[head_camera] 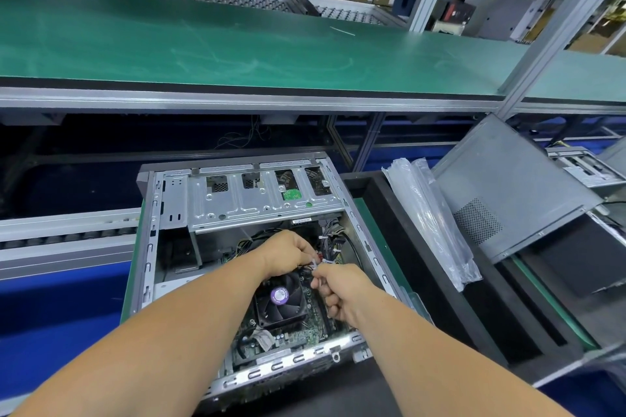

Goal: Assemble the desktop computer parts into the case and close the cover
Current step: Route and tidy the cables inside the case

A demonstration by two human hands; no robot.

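The open grey computer case (150, 247) lies flat in front of me, its silver drive cage (261, 200) at the far end. Inside sit the motherboard (298, 337) and a black CPU fan (277, 301) with a purple label. Both hands meet above the fan at a bundle of black cables (333, 242). My left hand (288, 252) grips the cables with curled fingers. My right hand (335, 291) pinches a small white cable tie (316, 264) at the bundle. The grey side cover (508, 189) leans tilted to the right of the case.
Clear plastic bags (430, 213) lie in a black foam-lined tray (420, 267) right of the case. A green-topped shelf (237, 54) runs overhead behind it. A roller conveyor (64, 237) sits at the left. Another case (582, 169) stands at the far right.
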